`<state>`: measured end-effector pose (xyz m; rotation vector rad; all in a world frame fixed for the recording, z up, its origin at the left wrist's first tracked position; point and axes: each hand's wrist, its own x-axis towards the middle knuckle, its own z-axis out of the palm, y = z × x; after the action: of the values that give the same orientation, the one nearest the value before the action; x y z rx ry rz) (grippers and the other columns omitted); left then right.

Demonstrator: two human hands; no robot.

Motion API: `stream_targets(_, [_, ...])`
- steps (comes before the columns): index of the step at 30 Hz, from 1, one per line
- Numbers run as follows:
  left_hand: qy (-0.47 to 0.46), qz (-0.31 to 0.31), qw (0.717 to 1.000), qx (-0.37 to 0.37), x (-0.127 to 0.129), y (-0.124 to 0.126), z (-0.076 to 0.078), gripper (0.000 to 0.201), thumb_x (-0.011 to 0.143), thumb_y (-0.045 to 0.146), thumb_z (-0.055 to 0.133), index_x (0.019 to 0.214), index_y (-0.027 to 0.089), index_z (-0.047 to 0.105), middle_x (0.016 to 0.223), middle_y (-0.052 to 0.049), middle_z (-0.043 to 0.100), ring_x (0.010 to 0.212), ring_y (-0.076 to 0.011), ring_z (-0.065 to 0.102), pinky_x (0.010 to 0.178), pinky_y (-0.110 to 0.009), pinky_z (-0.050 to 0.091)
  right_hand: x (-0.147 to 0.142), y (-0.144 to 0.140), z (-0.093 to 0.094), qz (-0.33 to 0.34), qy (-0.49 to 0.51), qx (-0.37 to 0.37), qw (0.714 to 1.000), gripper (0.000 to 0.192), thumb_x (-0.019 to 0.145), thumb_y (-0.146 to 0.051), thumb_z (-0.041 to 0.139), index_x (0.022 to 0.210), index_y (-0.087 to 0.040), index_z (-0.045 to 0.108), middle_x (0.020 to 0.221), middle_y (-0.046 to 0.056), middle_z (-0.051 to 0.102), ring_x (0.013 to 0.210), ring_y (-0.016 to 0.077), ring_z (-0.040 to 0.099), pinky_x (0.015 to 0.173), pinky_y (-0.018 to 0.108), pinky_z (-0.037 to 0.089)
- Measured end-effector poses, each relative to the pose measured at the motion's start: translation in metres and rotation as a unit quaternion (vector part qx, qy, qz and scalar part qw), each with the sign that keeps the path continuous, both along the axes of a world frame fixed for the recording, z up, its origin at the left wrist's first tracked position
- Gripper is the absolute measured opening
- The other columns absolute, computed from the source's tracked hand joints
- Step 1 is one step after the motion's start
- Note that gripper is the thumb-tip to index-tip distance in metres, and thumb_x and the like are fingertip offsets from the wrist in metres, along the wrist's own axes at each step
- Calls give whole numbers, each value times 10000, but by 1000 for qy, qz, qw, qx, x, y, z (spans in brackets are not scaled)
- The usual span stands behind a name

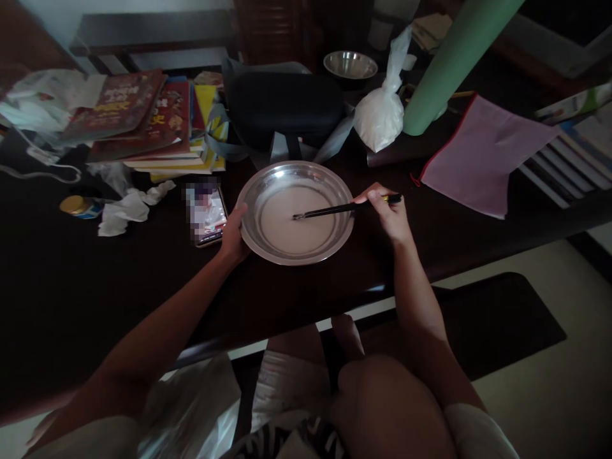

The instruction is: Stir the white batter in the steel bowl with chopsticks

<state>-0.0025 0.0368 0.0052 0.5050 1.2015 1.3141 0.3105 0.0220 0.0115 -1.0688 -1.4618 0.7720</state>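
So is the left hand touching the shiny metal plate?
Touching. The head view shows the left hand gripping the rim of the metal plate, thumb hooked over its left edge, with no gap between them.

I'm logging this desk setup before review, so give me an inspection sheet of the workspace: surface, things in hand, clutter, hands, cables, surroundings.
Surface: dark table, crowded along the far side.
Things in hand: metal pan with a pale liquid, chopsticks with tips in it.
Clutter: phone left of the pan, crumpled tissue, small jar, stack of books, black case, bag of white powder, metal bowl, green roll, pink pouch.
Hands: left hand grips the pan's rim; right hand holds the chopsticks.
Cables: white cord at the far left.
Surroundings: pale floor, dark mat.
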Motion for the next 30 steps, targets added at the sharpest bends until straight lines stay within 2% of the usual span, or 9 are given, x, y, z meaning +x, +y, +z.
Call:
stream_targets(3, [7, -3, 1000, 0, 0, 0, -2, 162, 883, 278, 708, 730, 227, 690, 617, -1, 690, 855, -243, 770, 833, -326, 633, 0, 0, 0, -24, 24, 1, 999, 404, 925, -622, 630, 717, -305, 770, 715, -11, 722, 747, 199, 717, 826, 423, 571])
stream_targets(7, [-18, 9, 1000, 9, 3, -1, 2, 205, 902, 234, 661, 699, 212, 670, 559, 3, 634, 844, -224, 765, 869, -299, 621, 0, -1, 1, 37, 5, -12, 999, 366, 932, -583, 647, 746, -304, 792, 745, -3, 735, 774, 200, 726, 834, 416, 566])
stream_targets(11, [-25, -1, 1000, -3, 4, -2, 4, 184, 928, 236, 618, 761, 202, 689, 621, -18, 695, 913, -244, 770, 885, -323, 628, 2, 0, -1, -12, 18, 14, 1000, 351, 923, -582, 664, 756, -301, 792, 757, -11, 729, 794, 189, 716, 843, 397, 556])
stream_targets(14, [-24, -1, 1000, 1, 3, -1, 4, 132, 905, 244, 672, 787, 194, 703, 607, -4, 681, 875, -242, 773, 850, -306, 631, 2, 0, -2, -3, 35, 12, 999, 386, 926, -594, 652, 715, -297, 778, 716, -13, 703, 731, 178, 700, 794, 385, 554])
stream_targets(17, [-25, 6, 1000, -4, 3, -1, 6, 174, 924, 220, 649, 758, 202, 695, 539, 20, 624, 780, -216, 767, 788, -278, 634, 1, 0, -1, 28, 7, -5, 1000, 371, 915, -603, 662, 746, -301, 796, 744, -4, 725, 768, 186, 712, 812, 390, 556])
stream_targets(20, [-11, 1, 1000, -25, 4, -3, 9, 202, 950, 209, 605, 768, 213, 693, 527, 22, 624, 720, -209, 755, 718, -278, 637, 2, 1, -1, -6, 5, 7, 1000, 363, 903, -613, 672, 760, -305, 797, 758, -6, 732, 796, 191, 718, 829, 396, 558])
stream_targets(23, [-2, -1, 1000, -30, 5, -3, 10, 191, 960, 229, 585, 812, 196, 701, 605, 1, 687, 787, -213, 767, 755, -279, 634, 2, 1, -1, -30, 29, 14, 999, 404, 906, -627, 657, 705, -296, 772, 712, -9, 701, 735, 183, 708, 790, 396, 564])
stream_targets(26, [-4, 5, 1000, -15, 5, -3, 9, 183, 952, 222, 580, 828, 181, 708, 684, -25, 733, 854, -218, 776, 806, -284, 634, 0, 0, 1, 10, 6, -10, 1000, 432, 901, -649, 647, 698, -287, 768, 723, -3, 716, 739, 186, 713, 792, 400, 571])
stream_targets(30, [-6, -13, 1000, -6, 2, -2, 3, 131, 915, 255, 657, 804, 233, 724, 567, 1, 667, 808, -244, 777, 741, -301, 650, 0, 0, 1, 1, -16, 3, 1000, 395, 899, -636, 660, 757, -290, 788, 785, 1, 759, 819, 195, 727, 857, 407, 567])
